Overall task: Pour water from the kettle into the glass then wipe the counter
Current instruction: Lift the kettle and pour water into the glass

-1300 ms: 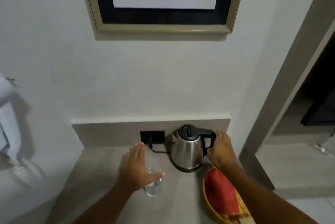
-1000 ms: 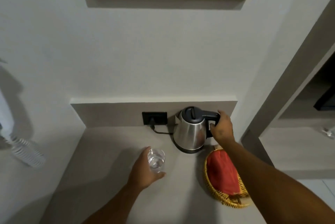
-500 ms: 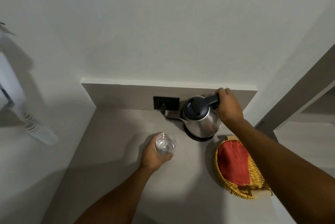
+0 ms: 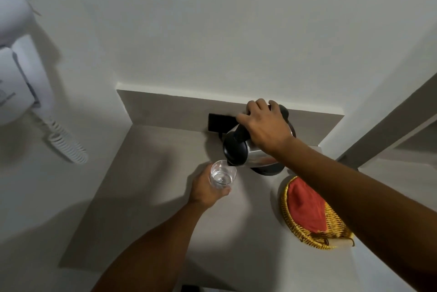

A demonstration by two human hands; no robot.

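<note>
Over grey counter (image 4: 146,197), right hand (image 4: 264,126) clamps tilted kettle (image 4: 253,149); left hand (image 4: 205,188) grips water-holding glass (image 4: 222,177).

One camera only, worn on the person's head, looking steeply down and forward over the surface (image 4: 151,187) toward its back edge and wall, close above both forearms.

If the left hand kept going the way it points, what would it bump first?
Probably the kettle. The left hand, holding the glass, points up-right toward the spout just above the rim, though depth is hard to judge.
</note>
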